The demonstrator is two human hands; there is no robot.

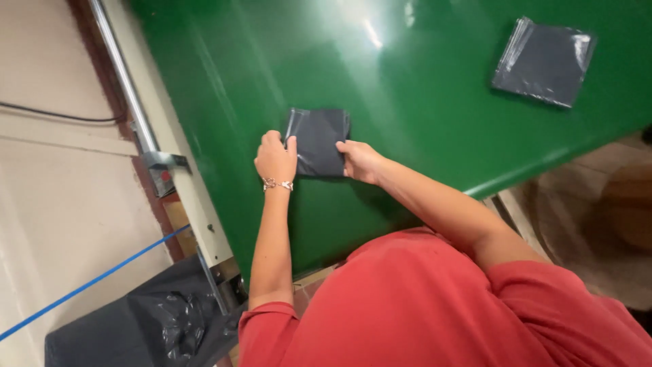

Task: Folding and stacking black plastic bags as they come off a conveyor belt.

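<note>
The broad green table (421, 102) has a smooth, glossy coat that throws back white glare. The small dark grey folded plastic bag (318, 141) looks thin and faintly shiny (creased at one edge), as does the flat dark grey stack of plastic bags (543, 61). The crumpled black plastic sack (159, 326) glistens. The left hand's (275, 160) bracelet (277, 184) looks metallic.

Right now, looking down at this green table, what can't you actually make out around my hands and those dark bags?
Head view only:
- Left hand: fingertips curl onto the folded dark bag, so the grip is hidden.
- Right hand: fingertips tucked at the bag's edge, unseen.
- Bag stack: how many sheets it holds is too small to tell.
- Green table: glare whitens the far end.
- Black bag on the floor: cut off by the frame's bottom edge.
</note>
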